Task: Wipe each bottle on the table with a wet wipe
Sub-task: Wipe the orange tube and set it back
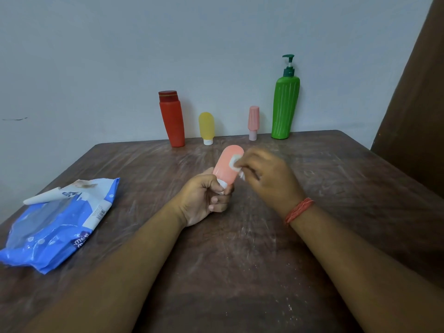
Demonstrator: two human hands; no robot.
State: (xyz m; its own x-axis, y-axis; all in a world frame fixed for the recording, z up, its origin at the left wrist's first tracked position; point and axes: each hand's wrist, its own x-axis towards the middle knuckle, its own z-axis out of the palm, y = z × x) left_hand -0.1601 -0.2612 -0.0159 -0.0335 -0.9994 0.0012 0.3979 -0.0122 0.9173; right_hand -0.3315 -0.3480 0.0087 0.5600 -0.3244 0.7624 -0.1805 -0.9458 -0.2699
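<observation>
The peach bottle (pixel 227 165) sits at the centre of the frame, held above the counter (pixel 240 248) with its long axis tilted — rounded end up and toward the upper right, white cap end down and toward the lower left. The left hand (pixel 204 200) grips that lower end, fingers curled round the cap so that only a sliver of white shows. The right hand (pixel 264 176) presses a wipe (pixel 234 162) against the upper side of the bottle, its fingers bunched together on the cloth; the wipe is mostly covered by them, with a white patch on the bottle and a small tail below the hand, and the hand itself is blurred. A red thread band (pixel 299 210) circles the right wrist. Along the far edge of the counter, against the wall, four bottles stand upright and well apart: a red one (pixel 171 121), a yellow one (pixel 206 127) on its white cap, a small pink one (pixel 253 121) and a tall green pump bottle (pixel 284 106). At the left of the frame lies a blue wipe pack (pixel 55 229), its flap peeled open — the print on it is too small to read. Both forearms are cut off by the bottom edge.
</observation>
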